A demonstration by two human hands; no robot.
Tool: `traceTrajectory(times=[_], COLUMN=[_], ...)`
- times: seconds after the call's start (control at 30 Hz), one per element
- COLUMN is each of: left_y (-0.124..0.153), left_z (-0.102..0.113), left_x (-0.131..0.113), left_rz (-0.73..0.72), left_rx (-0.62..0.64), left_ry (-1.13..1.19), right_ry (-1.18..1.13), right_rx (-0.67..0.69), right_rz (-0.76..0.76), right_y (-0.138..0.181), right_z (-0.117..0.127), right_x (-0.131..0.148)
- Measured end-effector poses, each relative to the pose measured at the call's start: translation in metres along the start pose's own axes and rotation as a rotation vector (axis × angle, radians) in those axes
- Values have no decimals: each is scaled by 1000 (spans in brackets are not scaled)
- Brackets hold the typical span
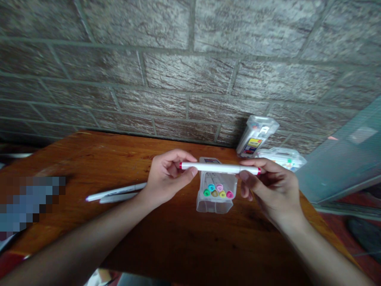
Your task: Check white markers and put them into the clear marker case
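A white marker point(218, 167) with red ends lies level between my two hands, above the table. My left hand point(168, 176) pinches it near its left end, thumb below and fingers behind. Near the right end, my right hand point(270, 184) grips it between thumb and index finger. Just behind and below the marker is a clear plastic case point(214, 206), its open end toward me. Several markers with coloured ends point(214, 193) lie inside it, showing green, blue, pink and yellow. The marker and my hands partly cover the case.
Loose white markers point(116, 192) lie on the wooden table point(178, 234) beside my left wrist. At the back right, a clear marker case point(257, 137) stands upright next to another clear case point(282, 159). A brick wall point(187, 71) rises along the table's back edge.
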State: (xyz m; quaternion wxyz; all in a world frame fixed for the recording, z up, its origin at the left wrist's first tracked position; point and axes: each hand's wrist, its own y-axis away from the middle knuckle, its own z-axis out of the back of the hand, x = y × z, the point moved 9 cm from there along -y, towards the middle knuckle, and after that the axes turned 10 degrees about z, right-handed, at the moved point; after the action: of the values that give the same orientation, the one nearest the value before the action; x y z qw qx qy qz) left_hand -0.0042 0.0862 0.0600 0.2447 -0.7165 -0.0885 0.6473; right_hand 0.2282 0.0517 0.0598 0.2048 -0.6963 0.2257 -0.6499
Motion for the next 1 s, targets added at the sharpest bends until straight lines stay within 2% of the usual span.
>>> traceTrajectory(times=[0.3, 0.7, 1.0], left_y=[-1, -1, -2], left_z=[0, 0, 0], left_x=[-1, 4, 0], left_rz=[-15, 74, 28], left_rx=[-36, -13, -44], left_ry=[-72, -58, -122], right_ry=[43, 17, 64], right_rx=[-6, -10, -6], right_rz=[5, -29, -5], right_y=[0, 3, 1], right_z=[1, 3, -1], right_x=[-2, -4, 0])
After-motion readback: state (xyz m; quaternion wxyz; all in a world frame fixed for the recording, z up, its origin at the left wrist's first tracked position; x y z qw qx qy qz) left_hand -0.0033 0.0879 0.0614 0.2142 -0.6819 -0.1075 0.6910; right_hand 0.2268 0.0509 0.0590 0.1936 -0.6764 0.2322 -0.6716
